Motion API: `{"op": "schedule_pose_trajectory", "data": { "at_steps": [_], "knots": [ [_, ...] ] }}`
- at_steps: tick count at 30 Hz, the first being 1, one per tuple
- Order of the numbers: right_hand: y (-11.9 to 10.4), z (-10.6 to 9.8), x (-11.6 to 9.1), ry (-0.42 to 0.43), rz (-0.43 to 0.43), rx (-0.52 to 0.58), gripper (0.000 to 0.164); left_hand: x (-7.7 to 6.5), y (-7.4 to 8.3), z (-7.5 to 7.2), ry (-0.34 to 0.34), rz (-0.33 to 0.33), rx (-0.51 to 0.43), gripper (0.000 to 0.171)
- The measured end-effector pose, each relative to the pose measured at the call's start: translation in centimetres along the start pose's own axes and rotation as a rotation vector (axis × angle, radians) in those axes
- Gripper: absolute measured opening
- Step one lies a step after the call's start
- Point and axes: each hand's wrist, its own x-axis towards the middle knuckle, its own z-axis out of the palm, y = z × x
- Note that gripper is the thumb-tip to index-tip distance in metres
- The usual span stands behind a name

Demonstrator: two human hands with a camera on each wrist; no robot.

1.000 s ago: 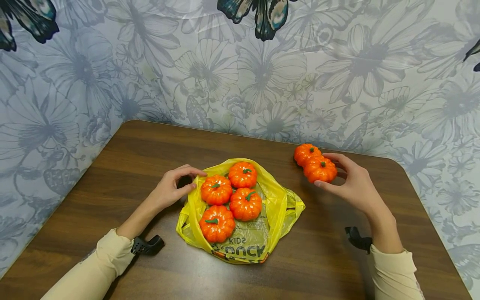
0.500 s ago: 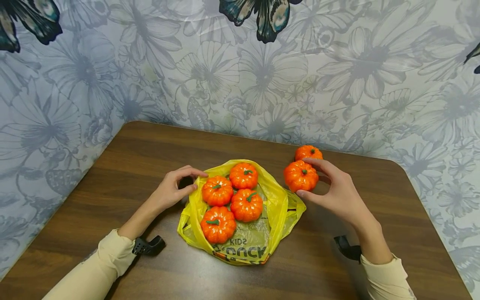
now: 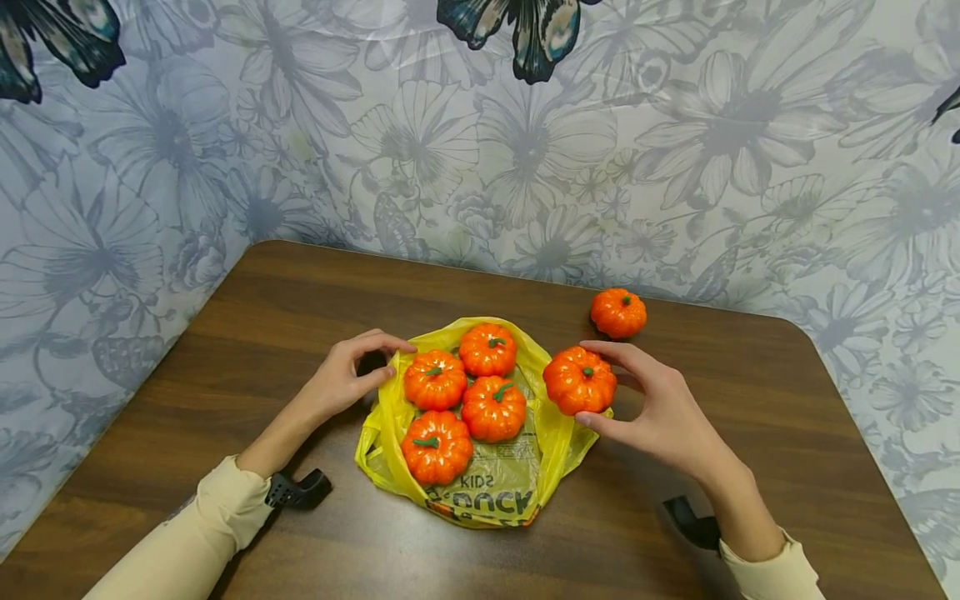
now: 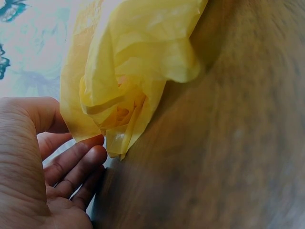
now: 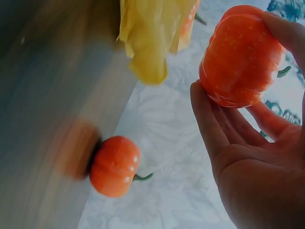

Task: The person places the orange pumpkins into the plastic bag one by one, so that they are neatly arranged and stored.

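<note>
My right hand [image 3: 660,407] grips a small orange toy pumpkin [image 3: 577,380] between thumb and fingers, above the right side of a yellow plastic bag [image 3: 557,437]. In the right wrist view this pumpkin [image 5: 240,59] is clear of the table, its green stem pointing away. Several similar pumpkins [image 3: 437,448] lie inside the open bag. At the bag's left rim, my left hand [image 3: 339,379] pinches the plastic between thumb and index finger. The left wrist view has the bag's folds [image 4: 128,62] at the fingertips, the other fingers loosely bent.
One more pumpkin [image 3: 618,313] sits on the brown wooden table [image 3: 300,292] near its back edge, right of the bag. Behind the table rises a wall [image 3: 675,167] with a flower and butterfly pattern.
My right hand has lifted one pumpkin away from the other at the back and carried it left and nearer, over the bag's right edge. The left hand stays on the rim.
</note>
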Motion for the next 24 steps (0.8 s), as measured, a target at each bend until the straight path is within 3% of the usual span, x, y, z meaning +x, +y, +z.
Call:
{"op": "schedule_pose_trajectory", "data": {
  "at_steps": [15,24],
  "knots": [
    [-2.5,2.8,-0.2,-0.162,-0.108,0.036,0.079,0.2,0.1,0.0,0.001,-0.009,0.002,0.033],
    [-3.5,4.1,-0.5,-0.208,-0.164,-0.011,0.078,0.3,0.2,0.1,0.012,-0.013,-0.008,0.034]
  ]
}}
